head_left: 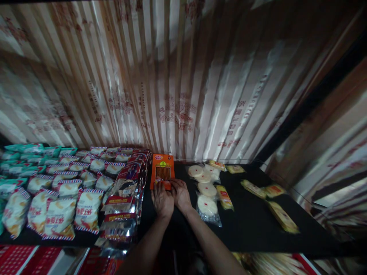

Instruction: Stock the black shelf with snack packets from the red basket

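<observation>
An orange snack packet (163, 166) with a red logo, a yellow label and a window onto brown strips lies on the black tabletop. My left hand (162, 200) is at its lower edge, fingers bent over the front and closed on it. Close beside it, my right hand (180, 194) grips the packet's lower right corner. Both thumbs are mostly hidden. Just left of the packet lies a long overlapping stack of shiny dark red packets (127, 183). To the right of my hands are clear bags of round white discs (207, 205).
Rows of white snack bags (60, 215) with striped edges fill the left, with teal bags (21, 186) beyond. Several yellow packets (282, 217) are scattered right. Printed corrugated sheeting (183, 76) rises behind. A dark diagonal beam (304, 99) crosses the right. Red crates sit below the front edge.
</observation>
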